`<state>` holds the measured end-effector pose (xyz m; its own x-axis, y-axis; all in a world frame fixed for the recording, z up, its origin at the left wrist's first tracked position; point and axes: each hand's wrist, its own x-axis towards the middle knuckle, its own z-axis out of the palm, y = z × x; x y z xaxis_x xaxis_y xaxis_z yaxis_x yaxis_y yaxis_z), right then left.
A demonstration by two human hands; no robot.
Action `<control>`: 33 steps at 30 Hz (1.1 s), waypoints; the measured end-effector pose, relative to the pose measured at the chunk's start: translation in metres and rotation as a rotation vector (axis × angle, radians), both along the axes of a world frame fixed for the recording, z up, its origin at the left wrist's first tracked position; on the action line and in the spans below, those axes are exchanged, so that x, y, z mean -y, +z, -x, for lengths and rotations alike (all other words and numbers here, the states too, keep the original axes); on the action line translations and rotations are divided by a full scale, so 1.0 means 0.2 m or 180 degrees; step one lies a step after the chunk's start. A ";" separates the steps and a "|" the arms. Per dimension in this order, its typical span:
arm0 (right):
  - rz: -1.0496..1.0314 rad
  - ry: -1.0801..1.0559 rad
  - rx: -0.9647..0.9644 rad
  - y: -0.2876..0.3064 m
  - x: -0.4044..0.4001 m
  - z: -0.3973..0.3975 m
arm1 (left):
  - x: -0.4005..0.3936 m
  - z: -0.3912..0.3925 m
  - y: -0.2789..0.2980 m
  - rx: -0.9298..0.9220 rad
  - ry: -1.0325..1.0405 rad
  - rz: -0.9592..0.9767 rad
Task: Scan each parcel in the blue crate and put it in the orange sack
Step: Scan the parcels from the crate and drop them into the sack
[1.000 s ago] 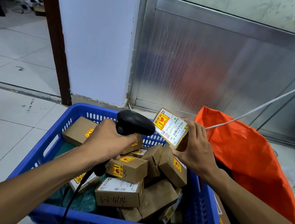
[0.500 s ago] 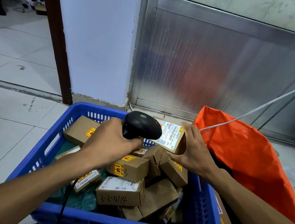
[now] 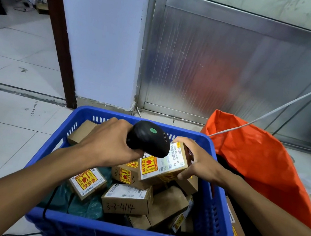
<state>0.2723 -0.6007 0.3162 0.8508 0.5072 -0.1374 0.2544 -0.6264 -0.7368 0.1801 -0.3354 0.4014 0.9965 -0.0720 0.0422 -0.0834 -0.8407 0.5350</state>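
The blue crate (image 3: pixel 214 216) stands on the floor in front of me, holding several small brown cardboard parcels with yellow and red stickers. My right hand (image 3: pixel 198 162) grips one parcel (image 3: pixel 165 166) over the crate, its white label face up. My left hand (image 3: pixel 109 145) is closed around a black barcode scanner (image 3: pixel 148 138), whose head sits right over that label. A green dot shows on top of the scanner. The orange sack (image 3: pixel 262 162) stands open just right of the crate, with a parcel visible inside it.
A white pillar and a metal door panel rise directly behind the crate. A white cord runs from the sack up to the right. Tiled floor stretches to the left, with a doorway beyond. The scanner's black cable hangs down over the crate's front wall. Plastic bags lie at far right.
My right hand has lowered the parcel and tilted its label upward. My left hand has moved the scanner right and down until its head covers part of the label.
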 end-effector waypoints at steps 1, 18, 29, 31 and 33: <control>-0.0009 0.0008 -0.0068 0.01 0.00 0.01 | 0.00 0.00 0.00 -0.0036 -0.0044 -0.0054; 0.0179 -0.0049 -0.0315 0.01 0.03 0.02 | 0.00 -0.02 -0.05 -0.0192 -0.0100 0.0280; 0.0135 -0.0006 -0.0279 0.06 0.02 0.06 | 0.00 -0.02 -0.04 -0.0171 0.0014 0.0343; 0.0125 0.0000 -0.0281 0.05 0.02 0.06 | 0.00 -0.02 -0.04 -0.0173 0.0031 0.0332; 0.0125 -0.0009 -0.0285 0.04 0.03 0.05 | 0.01 -0.01 -0.04 -0.0180 0.0038 0.0326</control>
<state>0.2624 -0.6058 0.3247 0.8357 0.4974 -0.2328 0.1867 -0.6559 -0.7314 0.1829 -0.3366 0.3937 0.9983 -0.0583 -0.0077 -0.0409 -0.7821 0.6219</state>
